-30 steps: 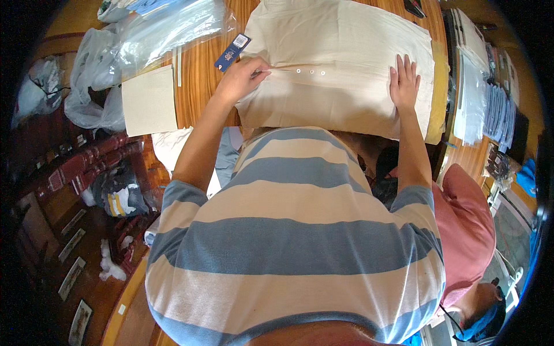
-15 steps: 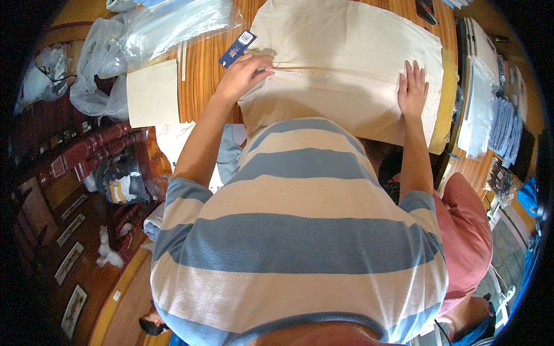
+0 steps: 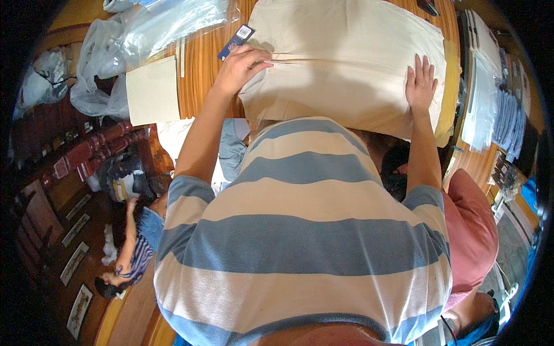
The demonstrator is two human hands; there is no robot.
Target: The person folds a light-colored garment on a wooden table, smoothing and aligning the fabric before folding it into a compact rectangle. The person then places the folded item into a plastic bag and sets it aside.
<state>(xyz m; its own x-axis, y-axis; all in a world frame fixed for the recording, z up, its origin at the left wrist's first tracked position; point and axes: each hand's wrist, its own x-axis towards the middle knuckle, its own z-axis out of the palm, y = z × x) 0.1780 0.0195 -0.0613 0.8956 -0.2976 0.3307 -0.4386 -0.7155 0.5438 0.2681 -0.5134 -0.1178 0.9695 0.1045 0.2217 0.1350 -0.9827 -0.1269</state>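
A cream garment (image 3: 340,92), which looks like a shirt, lies spread across the table in front of me. A narrow crease or placket runs sideways over it from my left hand (image 3: 242,68). That hand pinches the cloth at the crease's left end, thumb against fingers. Just beyond those fingers lies a dark blue hang tag (image 3: 236,41) with a white label, partly covered by the hand. My right hand (image 3: 422,86) rests flat on the right part of the garment, fingers stretched out and slightly apart.
Clear plastic bags (image 3: 173,26) lie at the far left, beside a pale card sheet (image 3: 153,92). Yellow material (image 3: 448,112) shows under the garment's right edge. Folded blue clothes (image 3: 509,124) are stacked at the right. One person (image 3: 138,248) is at the left, another (image 3: 470,230) at the right.
My right hand has shifted slightly right over the cloth, still flat. My left hand keeps its pinch, now covering more of the tag. A person has come into view at the left.
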